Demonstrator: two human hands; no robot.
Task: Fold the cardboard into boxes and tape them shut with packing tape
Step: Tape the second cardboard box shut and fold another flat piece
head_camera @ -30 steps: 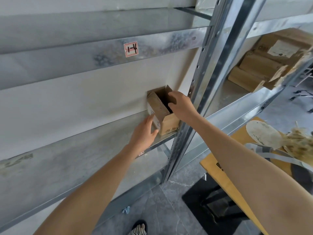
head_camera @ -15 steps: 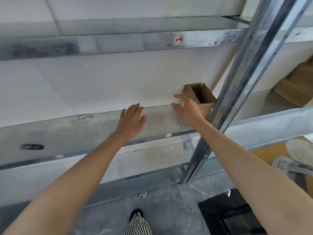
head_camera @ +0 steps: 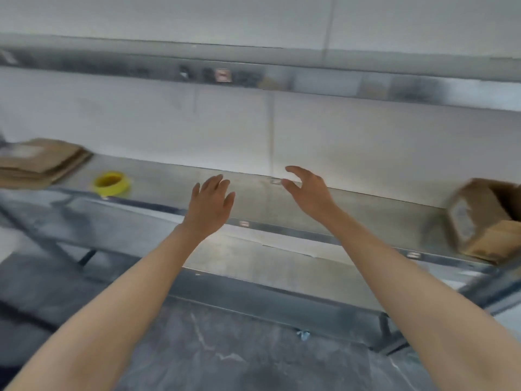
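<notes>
Both my hands have swung left off the box point(head_camera: 479, 218), parked open-topped at the shelf's point(head_camera: 366, 204) right end. Left hand point(head_camera: 210, 204) and right hand point(head_camera: 308, 190) hover empty, fingers point(head_camera: 215, 182) spread wide, probably heading for the tape point(head_camera: 112, 183) and flat cardboard point(head_camera: 39, 162).

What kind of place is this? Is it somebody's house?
Probably not a house. It looks like a storeroom or packing room. A long metal shelf holds a stack of flat cardboard, a roll of yellow tape and an open cardboard box.
</notes>
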